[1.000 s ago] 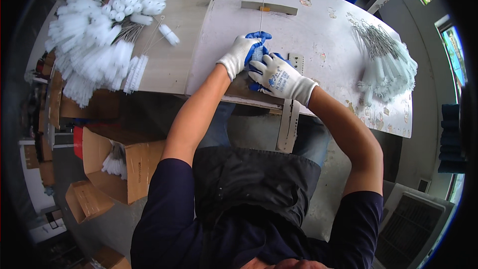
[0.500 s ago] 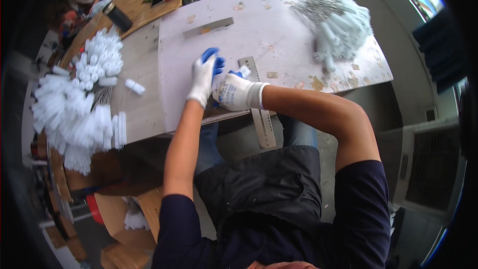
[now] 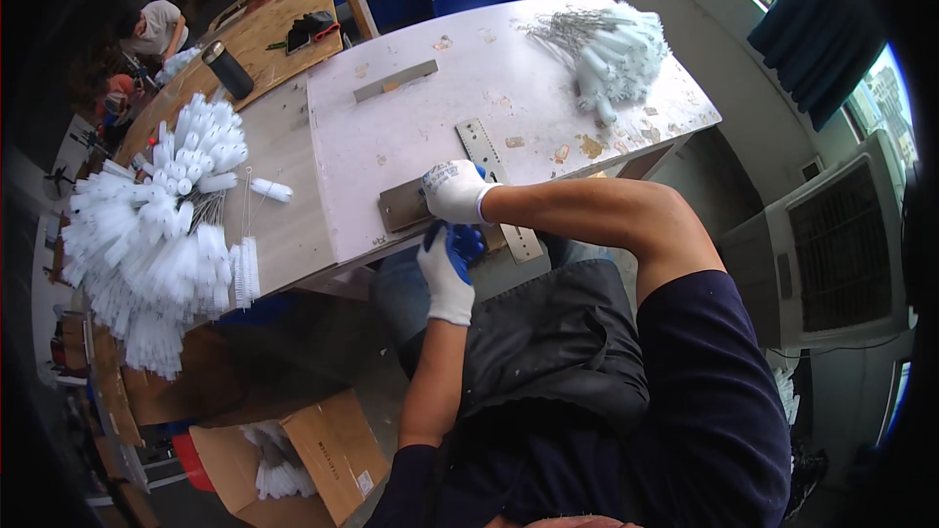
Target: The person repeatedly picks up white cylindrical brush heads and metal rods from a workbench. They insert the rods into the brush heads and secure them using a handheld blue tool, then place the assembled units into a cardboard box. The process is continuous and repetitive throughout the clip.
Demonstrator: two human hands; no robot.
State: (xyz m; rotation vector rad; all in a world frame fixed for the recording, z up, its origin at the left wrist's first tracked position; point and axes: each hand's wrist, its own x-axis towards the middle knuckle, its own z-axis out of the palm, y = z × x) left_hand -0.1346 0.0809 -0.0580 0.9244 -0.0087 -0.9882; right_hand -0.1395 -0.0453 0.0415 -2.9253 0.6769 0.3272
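My right hand (image 3: 456, 192), in a white glove with blue palm, is closed at the table's front edge, beside a flat grey metal plate (image 3: 401, 209). Just below it, my left hand (image 3: 448, 272), gloved alike, is curled in front of the edge. Whatever the fingers of either hand hold is hidden. A perforated metal strip (image 3: 475, 141) lies by my right hand, and a slotted metal piece (image 3: 521, 243) juts over the edge under my right wrist. White bottle brushes (image 3: 161, 225) with wire stems are heaped at the left; one loose brush (image 3: 272, 190) lies beside them.
A bundle of white brushes (image 3: 618, 64) lies at the table's far right. A metal bar (image 3: 395, 81) lies toward the back. A dark bottle (image 3: 227, 70) stands far left on a wooden table. Below left is a cardboard box (image 3: 337, 455) with white brushes. Another person (image 3: 158, 29) is far left.
My left hand has come down off the tabletop to below the edge. My right hand has shifted slightly, and the metal plate beside it now shows. The view has shifted too.
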